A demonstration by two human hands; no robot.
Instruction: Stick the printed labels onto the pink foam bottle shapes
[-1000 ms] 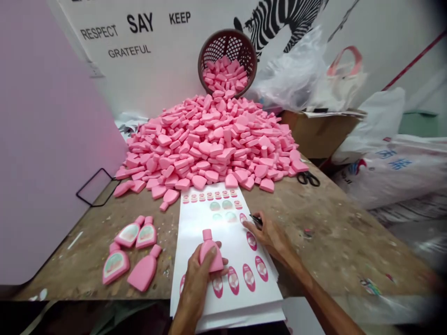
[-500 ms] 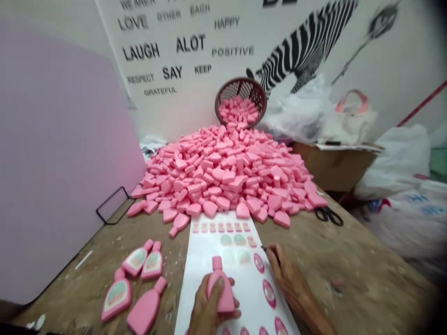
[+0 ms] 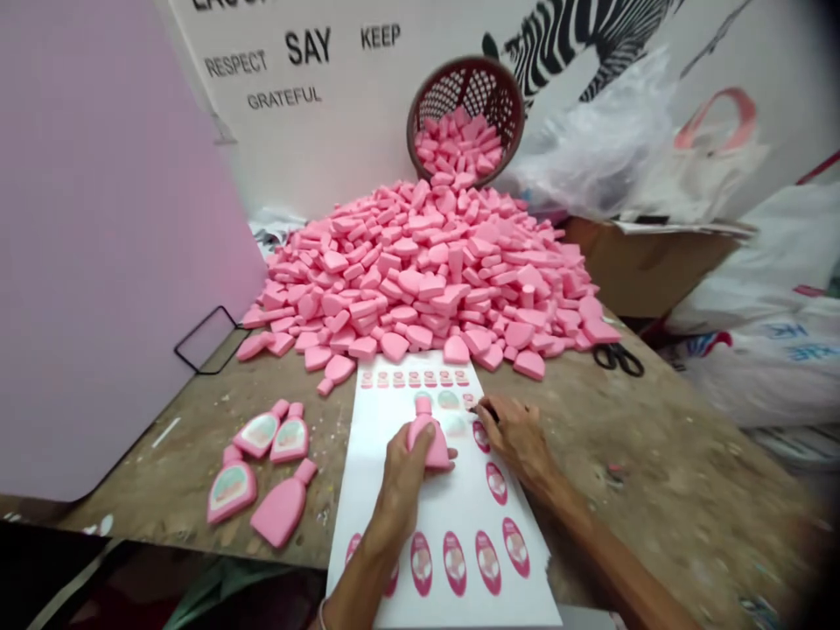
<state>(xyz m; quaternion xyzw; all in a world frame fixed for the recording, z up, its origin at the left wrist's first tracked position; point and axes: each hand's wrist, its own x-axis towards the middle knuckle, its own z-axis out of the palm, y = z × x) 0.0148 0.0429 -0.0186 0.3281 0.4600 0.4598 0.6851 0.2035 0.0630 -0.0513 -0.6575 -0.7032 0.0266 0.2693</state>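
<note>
My left hand (image 3: 403, 468) is closed around a pink bottle-shaped piece (image 3: 431, 444), neck up, above the white sticker sheet (image 3: 394, 490). My right hand (image 3: 518, 433) is closed at the sheet's right side, pinching a small dark pointed tool (image 3: 473, 409); its kind is mostly hidden. The tip lies by a small pink sticker (image 3: 468, 399) near a pale green sticker (image 3: 447, 400). Pink oval stickers (image 3: 497, 483) run down the right side and along the bottom of the sheet. On the left lie several pink bottle pieces, some with a green label (image 3: 232, 486), and one showing no label (image 3: 284, 505).
A big heap of pink bottle pieces (image 3: 420, 271) spills from a tipped brown basket (image 3: 420, 131) at the back. Black scissors (image 3: 618, 359) lie right of it. A black wire frame (image 3: 200, 346) stands left. Cardboard box (image 3: 649, 271) and plastic bags (image 3: 767, 367) are at right.
My view has tilted down. The left hand has moved up the sheet with the pink bottle piece. My right hand has brought the tool's tip left, onto the small sticker's edge.
</note>
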